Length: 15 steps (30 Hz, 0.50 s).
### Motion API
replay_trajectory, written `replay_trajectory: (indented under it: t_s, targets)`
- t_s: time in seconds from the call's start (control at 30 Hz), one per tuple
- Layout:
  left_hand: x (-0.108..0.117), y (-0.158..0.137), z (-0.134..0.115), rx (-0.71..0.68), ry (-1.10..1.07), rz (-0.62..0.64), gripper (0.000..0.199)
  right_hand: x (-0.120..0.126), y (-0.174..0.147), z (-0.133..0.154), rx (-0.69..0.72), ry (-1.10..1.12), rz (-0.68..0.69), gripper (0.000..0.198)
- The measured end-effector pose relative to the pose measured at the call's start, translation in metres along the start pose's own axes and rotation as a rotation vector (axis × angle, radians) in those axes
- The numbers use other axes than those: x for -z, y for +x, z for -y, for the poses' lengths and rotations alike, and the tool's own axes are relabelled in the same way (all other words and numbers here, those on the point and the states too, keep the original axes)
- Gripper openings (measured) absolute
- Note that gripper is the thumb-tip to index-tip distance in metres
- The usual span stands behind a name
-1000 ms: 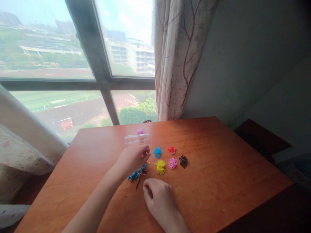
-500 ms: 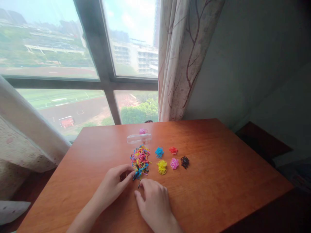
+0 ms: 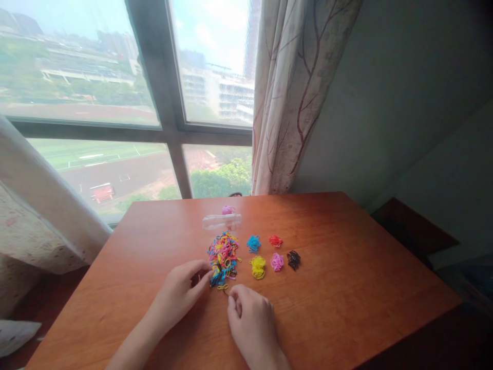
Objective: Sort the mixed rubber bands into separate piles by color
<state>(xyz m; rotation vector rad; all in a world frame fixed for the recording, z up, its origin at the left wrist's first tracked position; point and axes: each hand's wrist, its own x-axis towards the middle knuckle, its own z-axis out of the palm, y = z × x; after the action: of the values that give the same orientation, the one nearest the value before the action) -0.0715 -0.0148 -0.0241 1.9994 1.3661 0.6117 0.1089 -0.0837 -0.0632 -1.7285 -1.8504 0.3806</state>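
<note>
A mixed heap of small coloured rubber bands (image 3: 223,252) lies on the wooden table. At its lower left edge is my left hand (image 3: 185,282), thumb and forefinger curled together against the bands. What lies between those fingertips is too small to make out. My right hand (image 3: 252,316), just below the heap, pinches a thin black rubber band (image 3: 226,293). A yellow band (image 3: 222,287) lies close to that pinch. Right of the heap are single-colour piles: blue (image 3: 253,244), red (image 3: 276,241), yellow (image 3: 258,267), pink (image 3: 277,262) and black (image 3: 293,260).
Behind the heap a clear plastic bottle-like container (image 3: 221,222) lies on its side, with a small pink object (image 3: 227,209) beyond it. The table (image 3: 346,267) reaches back to a window (image 3: 215,169) with curtains (image 3: 277,103) on both sides.
My right hand has moved slightly to the right, away from the heap, with the black rubber band in its pinch. My left hand has stayed at the heap's edge.
</note>
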Motion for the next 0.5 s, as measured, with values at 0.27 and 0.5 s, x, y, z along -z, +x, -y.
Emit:
replay_trajectory:
  t_s: [0.27,0.5]
  targets:
    - [0.001,-0.002,-0.001,-0.013,0.059,0.024,0.029,0.044,0.003,-0.067,-0.090,0.069,-0.166,0.023]
    - [0.000,-0.003,-0.002,-0.007,0.072,0.034,0.028,0.074,0.015,-0.127,-0.170,-0.045,-0.269,0.033]
